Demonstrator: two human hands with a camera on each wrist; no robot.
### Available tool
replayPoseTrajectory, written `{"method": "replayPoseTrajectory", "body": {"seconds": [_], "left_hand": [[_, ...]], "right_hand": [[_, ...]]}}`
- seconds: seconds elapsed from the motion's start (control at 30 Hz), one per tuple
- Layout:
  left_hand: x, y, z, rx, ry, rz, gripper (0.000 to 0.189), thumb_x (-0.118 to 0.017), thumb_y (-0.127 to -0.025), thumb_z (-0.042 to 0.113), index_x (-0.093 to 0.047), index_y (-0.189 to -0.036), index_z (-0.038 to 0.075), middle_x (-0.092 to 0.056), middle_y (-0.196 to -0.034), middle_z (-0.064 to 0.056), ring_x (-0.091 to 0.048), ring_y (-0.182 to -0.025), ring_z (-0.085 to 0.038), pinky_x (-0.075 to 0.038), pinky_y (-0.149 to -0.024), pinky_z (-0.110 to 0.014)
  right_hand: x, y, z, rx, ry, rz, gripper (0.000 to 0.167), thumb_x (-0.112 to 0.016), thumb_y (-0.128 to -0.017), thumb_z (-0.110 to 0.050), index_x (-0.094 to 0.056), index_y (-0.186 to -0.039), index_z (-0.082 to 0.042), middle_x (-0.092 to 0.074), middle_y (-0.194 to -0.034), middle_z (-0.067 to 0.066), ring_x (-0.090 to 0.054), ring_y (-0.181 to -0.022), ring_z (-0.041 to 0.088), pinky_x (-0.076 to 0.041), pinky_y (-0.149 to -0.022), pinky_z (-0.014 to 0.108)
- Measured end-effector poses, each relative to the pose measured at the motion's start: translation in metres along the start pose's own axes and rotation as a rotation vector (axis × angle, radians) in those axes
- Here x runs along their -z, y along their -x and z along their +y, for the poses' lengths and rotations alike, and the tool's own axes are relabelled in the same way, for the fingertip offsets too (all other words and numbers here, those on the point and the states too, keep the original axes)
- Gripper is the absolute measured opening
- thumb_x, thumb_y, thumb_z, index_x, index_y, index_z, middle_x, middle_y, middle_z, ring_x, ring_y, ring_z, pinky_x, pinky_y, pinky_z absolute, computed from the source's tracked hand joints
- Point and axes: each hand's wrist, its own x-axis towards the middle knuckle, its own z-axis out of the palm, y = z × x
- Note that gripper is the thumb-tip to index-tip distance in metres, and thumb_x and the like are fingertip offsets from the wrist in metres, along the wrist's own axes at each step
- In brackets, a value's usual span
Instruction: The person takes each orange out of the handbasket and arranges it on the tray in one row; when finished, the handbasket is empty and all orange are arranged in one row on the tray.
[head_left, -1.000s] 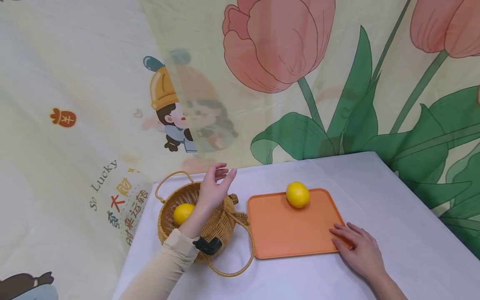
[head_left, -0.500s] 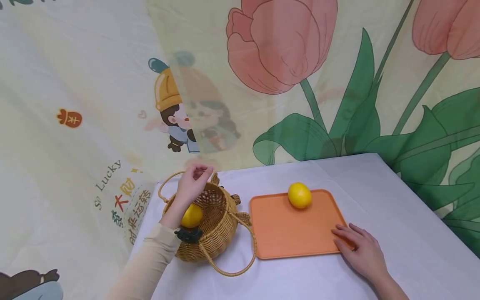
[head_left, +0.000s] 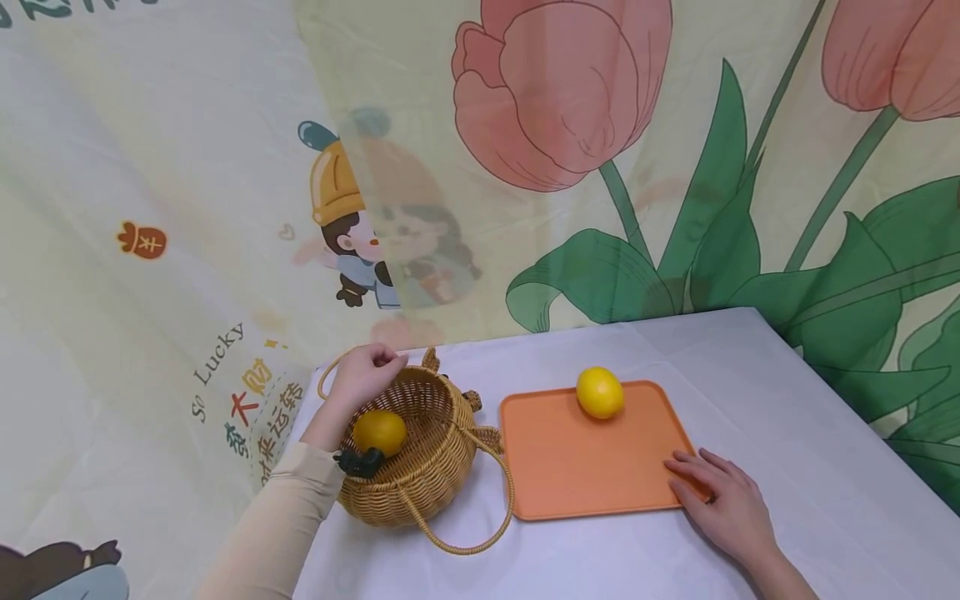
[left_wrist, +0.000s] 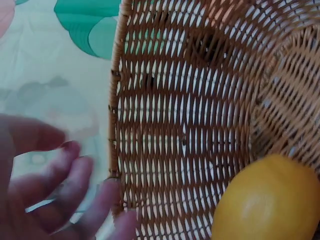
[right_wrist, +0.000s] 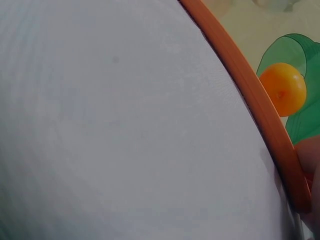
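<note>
The head view has 2 yellow fruits: the basket fruit [head_left: 380, 433] lies inside the wicker basket [head_left: 431, 479], and the tray fruit [head_left: 600, 392] sits at the far edge of the orange tray [head_left: 585, 467]. The left hand [head_left: 365, 372] is at the basket's far left rim, while the right hand [head_left: 723, 502] rests on the tray's right edge, its fingers relaxed and slightly apart.

The left wrist view adds the basket's woven inner wall and shows the left fingers loosely bent, with gaps between them and nothing held.

The right wrist view shows the tray's rim side-on, with the tray fruit beyond it.

A white cloth [head_left: 600, 550] covers the table; behind hangs a curtain [head_left: 420, 67] printed with tulips.

The left hand hides part of the rim. The right hand is mostly cut off in its wrist view; whether it pinches the rim, I cannot tell.
</note>
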Motion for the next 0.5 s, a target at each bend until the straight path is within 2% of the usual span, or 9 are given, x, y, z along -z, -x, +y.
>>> {"method": "replayPoseTrajectory", "body": {"seconds": [0.1,0.17,0.2,0.27,0.33,0.5], "left_hand": [[-0.001,0.001,-0.001,0.007,-0.088,-0.164,0.023,-0.065,-0.096,0.023,-0.073,-0.087,0.003,-0.064,-0.078,-0.004,-0.050,-0.065,-0.018,-0.043,-0.061,-0.034],[-0.002,0.003,-0.002,0.025,-0.138,-0.273,0.023,-0.065,-0.095,0.023,-0.074,-0.093,0.002,-0.068,-0.086,-0.006,-0.055,-0.070,-0.020,-0.047,-0.064,-0.036],[-0.003,0.004,-0.004,0.036,-0.152,-0.305,0.023,-0.065,-0.095,0.023,-0.075,-0.097,0.002,-0.070,-0.092,-0.007,-0.058,-0.076,-0.021,-0.049,-0.068,-0.038],[-0.005,0.005,-0.005,0.057,-0.176,-0.331,0.025,-0.066,-0.094,0.024,-0.074,-0.104,0.002,-0.071,-0.102,-0.009,-0.062,-0.088,-0.024,-0.051,-0.077,-0.042],[-0.009,0.006,-0.007,0.075,-0.196,-0.338,0.025,-0.067,-0.095,0.024,-0.073,-0.105,0.002,-0.071,-0.104,-0.011,-0.063,-0.093,-0.027,-0.051,-0.080,-0.044],[-0.017,0.006,-0.013,0.093,-0.258,-0.366,0.025,-0.069,-0.095,0.027,-0.072,-0.102,0.003,-0.070,-0.099,-0.009,-0.061,-0.087,-0.025,-0.050,-0.076,-0.042]], "right_hand": [[0.000,0.000,0.000,0.006,0.004,0.007,0.031,-0.080,-0.090,-0.020,-0.076,-0.120,-0.011,-0.067,-0.130,0.016,-0.042,-0.132,0.045,-0.027,-0.104,0.072],[0.000,0.000,0.000,0.006,0.005,0.005,0.031,-0.079,-0.090,-0.020,-0.076,-0.120,-0.011,-0.067,-0.130,0.016,-0.043,-0.132,0.045,-0.027,-0.103,0.072],[0.000,0.000,0.000,0.006,0.007,0.004,0.031,-0.079,-0.091,-0.021,-0.076,-0.120,-0.011,-0.067,-0.130,0.016,-0.043,-0.132,0.045,-0.027,-0.103,0.072],[0.000,0.000,0.001,0.004,0.006,-0.001,0.031,-0.079,-0.091,-0.022,-0.076,-0.120,-0.011,-0.067,-0.130,0.016,-0.042,-0.132,0.045,-0.027,-0.104,0.072],[0.000,0.000,0.001,0.004,0.005,-0.003,0.031,-0.078,-0.092,-0.022,-0.076,-0.120,-0.011,-0.067,-0.131,0.017,-0.042,-0.132,0.046,-0.026,-0.104,0.072],[-0.001,0.000,0.001,0.002,0.007,0.004,0.031,-0.078,-0.091,-0.020,-0.076,-0.120,-0.010,-0.067,-0.131,0.017,-0.042,-0.132,0.046,-0.025,-0.106,0.073]]}}
